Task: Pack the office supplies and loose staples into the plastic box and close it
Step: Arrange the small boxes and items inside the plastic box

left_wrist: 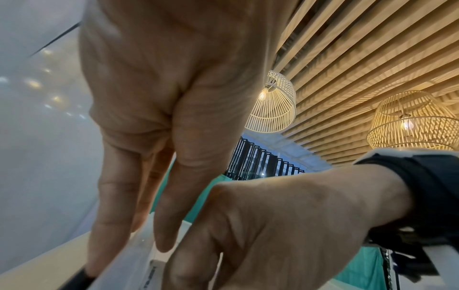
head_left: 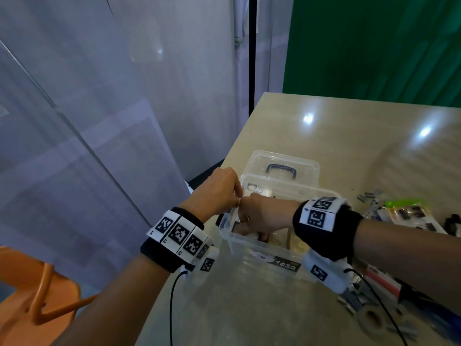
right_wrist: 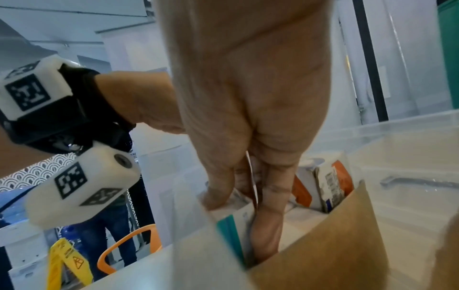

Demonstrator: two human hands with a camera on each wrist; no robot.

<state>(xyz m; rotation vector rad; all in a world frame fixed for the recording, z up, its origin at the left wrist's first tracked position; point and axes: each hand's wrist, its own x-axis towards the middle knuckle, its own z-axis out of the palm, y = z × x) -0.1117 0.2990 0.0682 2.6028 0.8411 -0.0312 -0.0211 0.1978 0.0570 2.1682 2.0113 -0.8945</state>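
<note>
Two hands met at the plastic box (head_left: pixel 264 248) near the desk's (head_left: pixel 349 146) left edge. Left hand (left_wrist: pixel 159 121) steadied its thin, slippery rim with straight fingers. Right hand (right_wrist: pixel 248 117) pinched a light, stiff card packet (right_wrist: pixel 236 221) inside; best held by its edges.

The plastic box (head_left: pixel 252 242) sits near the table's (head_left: pixel 349 146) 9 o'clock edge, its lid (head_left: pixel 282 163) touching at 12. Loose staples (head_left: pixel 369 196) and a packet (head_left: pixel 409 216) lie at 3 o'clock; a chair (head_left: pixel 37 295) stands off-table at 8.
</note>
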